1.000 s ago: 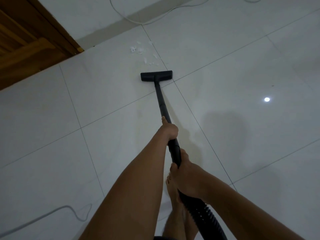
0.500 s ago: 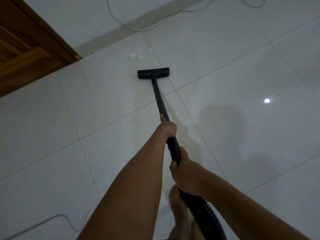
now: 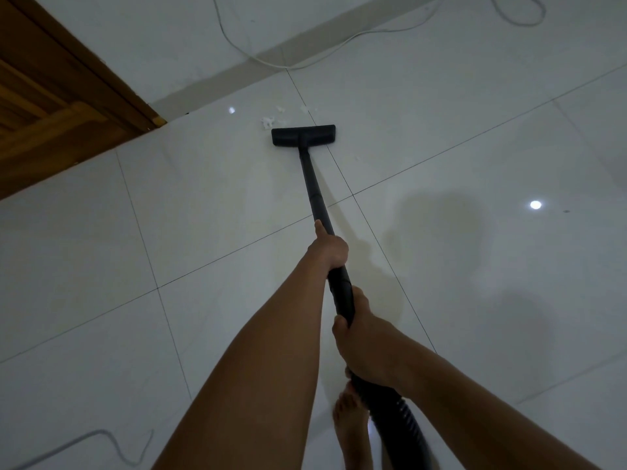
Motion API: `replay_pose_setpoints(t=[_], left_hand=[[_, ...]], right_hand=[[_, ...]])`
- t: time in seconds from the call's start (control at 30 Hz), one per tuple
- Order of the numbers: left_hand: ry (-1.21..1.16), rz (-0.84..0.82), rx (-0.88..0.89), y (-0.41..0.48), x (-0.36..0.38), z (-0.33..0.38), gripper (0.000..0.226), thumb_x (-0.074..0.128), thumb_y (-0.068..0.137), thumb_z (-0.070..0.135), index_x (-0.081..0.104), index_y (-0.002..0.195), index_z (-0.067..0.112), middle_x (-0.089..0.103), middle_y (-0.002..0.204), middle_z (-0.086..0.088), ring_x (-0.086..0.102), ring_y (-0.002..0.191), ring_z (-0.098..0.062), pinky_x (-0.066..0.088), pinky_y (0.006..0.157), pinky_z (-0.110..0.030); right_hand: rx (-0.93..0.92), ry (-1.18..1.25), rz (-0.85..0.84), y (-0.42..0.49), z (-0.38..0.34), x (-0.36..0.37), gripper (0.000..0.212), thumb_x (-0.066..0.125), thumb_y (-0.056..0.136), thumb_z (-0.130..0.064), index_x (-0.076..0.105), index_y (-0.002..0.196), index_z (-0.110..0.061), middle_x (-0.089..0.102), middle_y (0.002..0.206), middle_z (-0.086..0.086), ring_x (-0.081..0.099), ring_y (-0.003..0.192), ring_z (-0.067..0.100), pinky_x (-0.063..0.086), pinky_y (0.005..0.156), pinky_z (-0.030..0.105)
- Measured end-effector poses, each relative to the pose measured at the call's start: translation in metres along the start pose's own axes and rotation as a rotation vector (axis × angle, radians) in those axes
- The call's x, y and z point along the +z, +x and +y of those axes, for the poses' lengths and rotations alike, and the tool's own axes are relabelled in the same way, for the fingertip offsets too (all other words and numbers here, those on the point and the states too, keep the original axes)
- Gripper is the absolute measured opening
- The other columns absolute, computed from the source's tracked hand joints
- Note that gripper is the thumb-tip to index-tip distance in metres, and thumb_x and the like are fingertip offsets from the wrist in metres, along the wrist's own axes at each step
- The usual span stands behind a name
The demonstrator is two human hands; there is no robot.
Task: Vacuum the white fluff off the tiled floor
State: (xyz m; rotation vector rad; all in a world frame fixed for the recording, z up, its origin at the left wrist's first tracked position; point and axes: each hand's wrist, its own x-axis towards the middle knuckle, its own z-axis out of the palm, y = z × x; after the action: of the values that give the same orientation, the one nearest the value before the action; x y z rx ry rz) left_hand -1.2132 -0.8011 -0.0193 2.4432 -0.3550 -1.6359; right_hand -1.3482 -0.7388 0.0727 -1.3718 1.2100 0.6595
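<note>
Two hands: left hand point(image 3: 330, 247) and right hand point(image 3: 359, 344) both grip the pipe point(image 3: 314, 184).
Fluff point(image 3: 268, 122): on the tiles point(image 3: 441, 130) just beyond the nozzle point(image 3: 303, 135).
Handling: looks light, loose; pipe stiff, steer mid-shaft.

No legible txt, labels, brand marks or nos. anywhere in view: vacuum wand point(image 3: 314, 184) plain black, floor head point(image 3: 303, 135) at its far end unmarked, door frame point(image 3: 68, 96) left of wand likewise.
</note>
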Motion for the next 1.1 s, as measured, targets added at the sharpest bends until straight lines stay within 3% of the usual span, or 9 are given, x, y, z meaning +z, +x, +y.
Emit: replay_pose_setpoints(t=[0.07, 0.2, 0.37, 0.53, 0.6, 0.7, 0.83, 1.0, 1.1], left_hand=[[0.001, 0.004, 0.004, 0.008, -0.006, 0.01, 0.078, 0.033, 0.103, 0.017, -0.024, 0.155, 0.028, 0.056, 0.13, -0.02, 0.06, 0.111, -0.033, 0.05, 0.102, -0.047], [-0.005, 0.007, 0.005, 0.021, -0.018, 0.027, 0.078, 0.033, 0.103, 0.019, -0.025, 0.155, 0.03, 0.056, 0.131, -0.019, 0.06, 0.112, -0.033, 0.049, 0.103, -0.047], [-0.007, 0.012, 0.003, 0.028, -0.026, 0.042, 0.076, 0.032, 0.104, 0.019, -0.024, 0.155, 0.03, 0.056, 0.131, -0.019, 0.059, 0.112, -0.034, 0.05, 0.102, -0.047], [-0.009, 0.022, 0.005, 0.032, -0.027, 0.053, 0.075, 0.032, 0.104, 0.019, -0.021, 0.156, 0.028, 0.055, 0.134, -0.02, 0.059, 0.115, -0.035, 0.049, 0.103, -0.047], [-0.011, 0.05, 0.03, 0.031, -0.028, 0.057, 0.073, 0.034, 0.104, 0.016, -0.014, 0.158, 0.025, 0.051, 0.141, -0.019, 0.057, 0.122, -0.037, 0.047, 0.104, -0.047], [0.006, 0.026, 0.016, 0.025, -0.028, 0.059, 0.075, 0.033, 0.104, 0.014, -0.018, 0.158, 0.023, 0.051, 0.14, -0.019, 0.056, 0.121, -0.038, 0.048, 0.105, -0.047], [-0.045, 0.079, 0.046, 0.016, -0.025, 0.05, 0.069, 0.039, 0.102, 0.017, 0.001, 0.16, 0.024, 0.044, 0.15, -0.016, 0.052, 0.13, -0.037, 0.046, 0.106, -0.047], [-0.072, 0.049, 0.047, -0.006, -0.01, 0.027, 0.067, 0.038, 0.103, 0.017, 0.001, 0.16, 0.022, 0.043, 0.15, -0.017, 0.051, 0.131, -0.037, 0.045, 0.104, -0.044], [-0.08, 0.035, 0.043, -0.021, -0.003, 0.011, 0.068, 0.038, 0.103, 0.016, 0.0, 0.159, 0.022, 0.042, 0.151, -0.017, 0.05, 0.131, -0.038, 0.045, 0.105, -0.046]], right_hand=[[-0.007, 0.047, -0.034, -0.001, -0.011, -0.014, 0.057, 0.033, 0.099, -0.051, 0.0, 0.145, -0.056, 0.073, 0.084, 0.009, 0.078, 0.075, 0.025, 0.061, 0.087, 0.05], [-0.033, 0.142, -0.076, 0.005, -0.026, -0.039, 0.063, 0.038, 0.107, -0.036, 0.001, 0.157, -0.04, 0.066, 0.086, 0.012, 0.07, 0.058, 0.019, 0.065, 0.068, 0.039], [-0.046, 0.119, -0.055, 0.009, -0.04, -0.054, 0.064, 0.036, 0.11, -0.032, -0.003, 0.161, -0.03, 0.06, 0.096, 0.015, 0.064, 0.066, 0.019, 0.064, 0.075, 0.04], [-0.036, 0.141, -0.083, 0.008, -0.047, -0.068, 0.063, 0.035, 0.11, -0.031, -0.003, 0.161, -0.034, 0.058, 0.09, 0.014, 0.061, 0.059, 0.018, 0.061, 0.061, 0.033], [-0.041, 0.144, -0.086, 0.007, -0.048, -0.072, 0.063, 0.036, 0.11, -0.03, -0.002, 0.161, -0.032, 0.058, 0.088, 0.013, 0.061, 0.059, 0.017, 0.062, 0.062, 0.034], [-0.041, 0.173, -0.107, 0.001, -0.049, -0.076, 0.062, 0.037, 0.11, -0.03, 0.0, 0.16, -0.032, 0.059, 0.088, 0.013, 0.062, 0.057, 0.017, 0.062, 0.063, 0.034], [-0.028, 0.186, -0.123, -0.014, -0.047, -0.07, 0.062, 0.036, 0.11, -0.03, 0.0, 0.16, -0.033, 0.059, 0.089, 0.013, 0.061, 0.056, 0.016, 0.061, 0.061, 0.032], [0.016, 0.167, -0.112, -0.037, -0.035, -0.052, 0.064, 0.037, 0.11, -0.031, -0.001, 0.16, -0.033, 0.06, 0.094, 0.015, 0.062, 0.057, 0.015, 0.062, 0.064, 0.032], [0.021, 0.146, -0.119, -0.054, -0.026, -0.039, 0.066, 0.037, 0.11, -0.029, -0.004, 0.161, -0.032, 0.061, 0.089, 0.014, 0.061, 0.054, 0.015, 0.058, 0.054, 0.027]])
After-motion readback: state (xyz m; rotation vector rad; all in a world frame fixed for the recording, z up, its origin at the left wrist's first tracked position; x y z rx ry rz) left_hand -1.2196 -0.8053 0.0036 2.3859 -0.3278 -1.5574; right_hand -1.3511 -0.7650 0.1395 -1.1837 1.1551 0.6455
